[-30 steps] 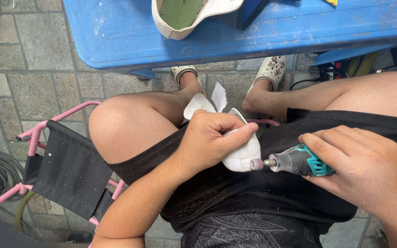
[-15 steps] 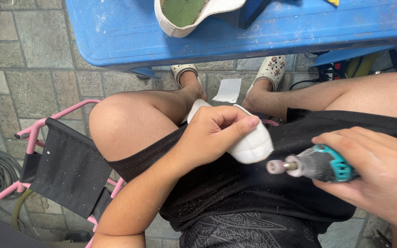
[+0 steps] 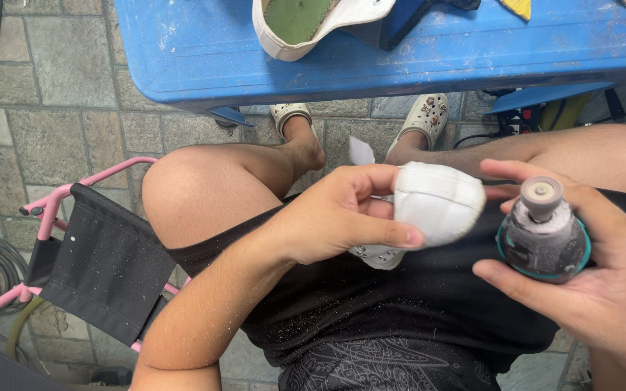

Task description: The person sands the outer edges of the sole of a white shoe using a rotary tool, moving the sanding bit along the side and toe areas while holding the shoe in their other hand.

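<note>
My left hand [image 3: 338,217] grips a small white shoe [image 3: 429,206] over my lap, toe cap turned up and to the right. My right hand [image 3: 581,268] holds a teal rotary grinding tool [image 3: 543,232], its dusty sanding tip pointing up toward the camera, just right of the shoe and apart from it. White dust speckles my black shorts [image 3: 400,304] and my forearm.
A blue table [image 3: 204,51] stands ahead, bearing a white shoe with a green insole [image 3: 298,22]. A pink-framed folding chair with black fabric [image 3: 103,261] stands at my left. Cables lie on the stone floor [image 3: 23,87] at left and under the table at right.
The grinder left the shoe's side, moved right and tipped up so its tip faces the camera. My left hand turned the shoe, toe cap now up.
</note>
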